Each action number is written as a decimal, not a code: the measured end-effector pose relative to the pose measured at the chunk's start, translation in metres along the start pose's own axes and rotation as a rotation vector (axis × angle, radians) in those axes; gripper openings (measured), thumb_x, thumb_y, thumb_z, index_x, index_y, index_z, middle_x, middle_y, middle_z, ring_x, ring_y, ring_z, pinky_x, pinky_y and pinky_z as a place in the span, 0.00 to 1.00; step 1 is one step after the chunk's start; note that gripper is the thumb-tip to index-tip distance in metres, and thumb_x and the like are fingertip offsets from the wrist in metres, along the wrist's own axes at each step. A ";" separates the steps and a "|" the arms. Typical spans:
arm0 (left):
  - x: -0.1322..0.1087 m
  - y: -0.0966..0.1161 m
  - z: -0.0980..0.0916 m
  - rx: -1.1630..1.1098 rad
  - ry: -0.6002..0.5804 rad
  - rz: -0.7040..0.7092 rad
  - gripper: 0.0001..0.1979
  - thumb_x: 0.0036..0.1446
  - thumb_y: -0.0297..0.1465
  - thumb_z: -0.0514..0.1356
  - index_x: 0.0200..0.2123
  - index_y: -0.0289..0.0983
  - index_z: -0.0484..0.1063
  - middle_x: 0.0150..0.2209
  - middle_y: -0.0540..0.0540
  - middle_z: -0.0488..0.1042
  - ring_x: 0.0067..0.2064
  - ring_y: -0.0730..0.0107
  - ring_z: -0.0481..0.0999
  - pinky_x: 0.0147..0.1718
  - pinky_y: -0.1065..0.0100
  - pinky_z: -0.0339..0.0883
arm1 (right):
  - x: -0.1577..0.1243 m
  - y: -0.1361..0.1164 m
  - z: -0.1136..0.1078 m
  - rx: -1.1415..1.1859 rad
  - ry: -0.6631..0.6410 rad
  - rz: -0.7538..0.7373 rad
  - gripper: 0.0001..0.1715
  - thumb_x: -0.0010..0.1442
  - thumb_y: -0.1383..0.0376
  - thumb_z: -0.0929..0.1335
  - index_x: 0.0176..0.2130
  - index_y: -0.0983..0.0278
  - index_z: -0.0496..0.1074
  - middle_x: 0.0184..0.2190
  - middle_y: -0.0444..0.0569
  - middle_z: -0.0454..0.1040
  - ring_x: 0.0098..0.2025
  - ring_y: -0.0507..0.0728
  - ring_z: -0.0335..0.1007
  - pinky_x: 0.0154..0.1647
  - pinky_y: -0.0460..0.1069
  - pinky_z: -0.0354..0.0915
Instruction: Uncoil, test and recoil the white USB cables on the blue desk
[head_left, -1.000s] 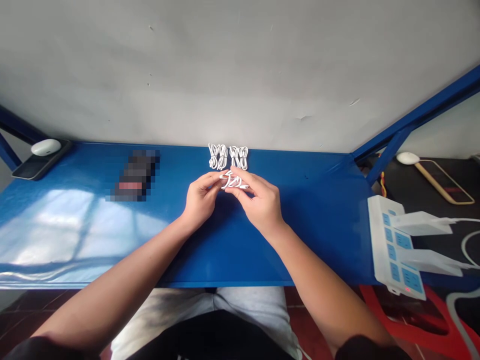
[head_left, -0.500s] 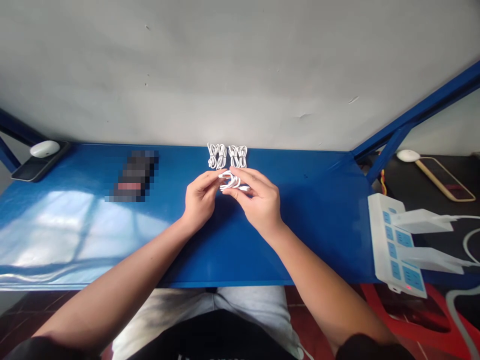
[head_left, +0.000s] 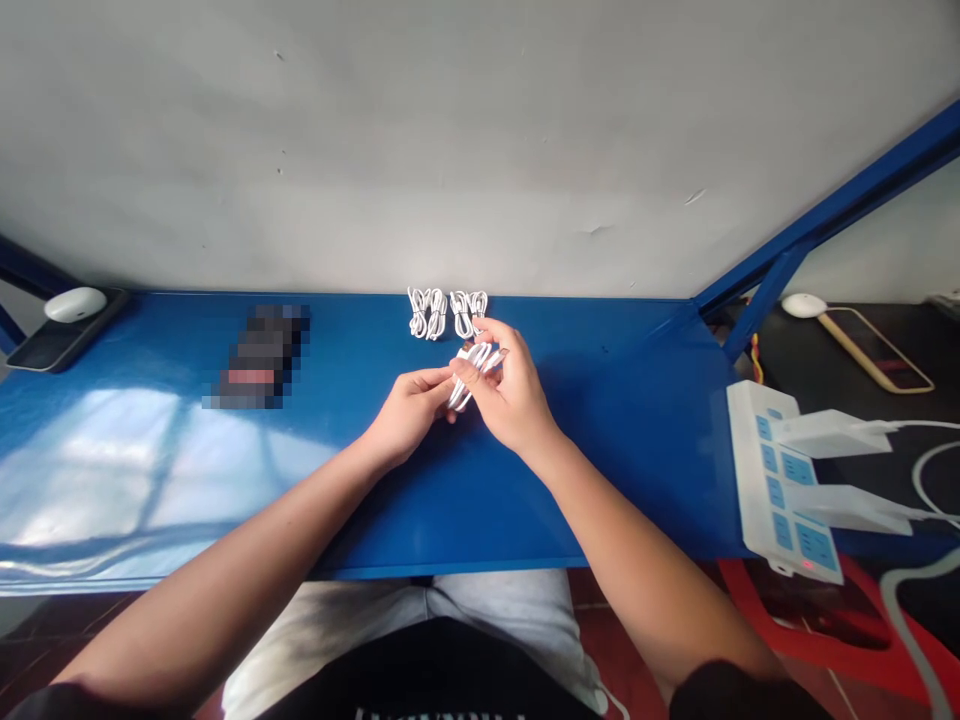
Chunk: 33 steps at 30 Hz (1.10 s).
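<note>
A coiled white cable (head_left: 472, 368) is held between my two hands above the blue table (head_left: 480, 500). My left hand (head_left: 411, 408) pinches its lower left side, thumb and fingers closed on the loops. My right hand (head_left: 511, 392) grips the same coil from the right, its thumb pressed on the loops and its index finger reaching over the top. A metal plug end shows near the right fingers. Just beyond the hands, several bundled white cables (head_left: 427, 314) lie in a row at the table's back edge; the right index finger partly covers the rightmost bundle.
A pixelated dark object (head_left: 259, 355) lies on the left of the table. A white mouse-shaped item (head_left: 75, 304) rests on a dark device at far left. On the right are a power strip (head_left: 780, 490) with plugged-in white adapters and a phone (head_left: 877, 348). A grey wall (head_left: 450, 150) rises behind.
The coil has been turned from lying sideways to a steeper tilt. My left hand has moved lower beneath it, and my right index finger has lifted away from the loops.
</note>
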<state>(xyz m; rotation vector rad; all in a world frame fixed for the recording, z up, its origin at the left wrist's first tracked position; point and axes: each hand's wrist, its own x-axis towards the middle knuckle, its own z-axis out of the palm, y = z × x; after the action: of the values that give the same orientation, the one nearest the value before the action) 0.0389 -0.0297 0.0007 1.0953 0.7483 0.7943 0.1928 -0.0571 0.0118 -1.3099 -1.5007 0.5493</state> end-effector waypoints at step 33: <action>-0.005 0.010 0.005 -0.297 -0.061 -0.353 0.18 0.54 0.29 0.61 0.49 0.33 0.72 0.32 0.50 0.66 0.23 0.80 0.57 0.20 0.74 0.48 | 0.032 0.034 -0.069 -0.345 -0.011 0.277 0.13 0.60 0.60 0.71 0.42 0.62 0.82 0.41 0.54 0.82 0.38 0.61 0.76 0.46 0.58 0.72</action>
<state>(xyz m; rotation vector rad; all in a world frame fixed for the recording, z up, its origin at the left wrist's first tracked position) 0.0383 -0.0338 0.0121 0.6926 0.7207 0.5464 0.2729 -0.0363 0.0212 -1.8033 -1.4756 0.4855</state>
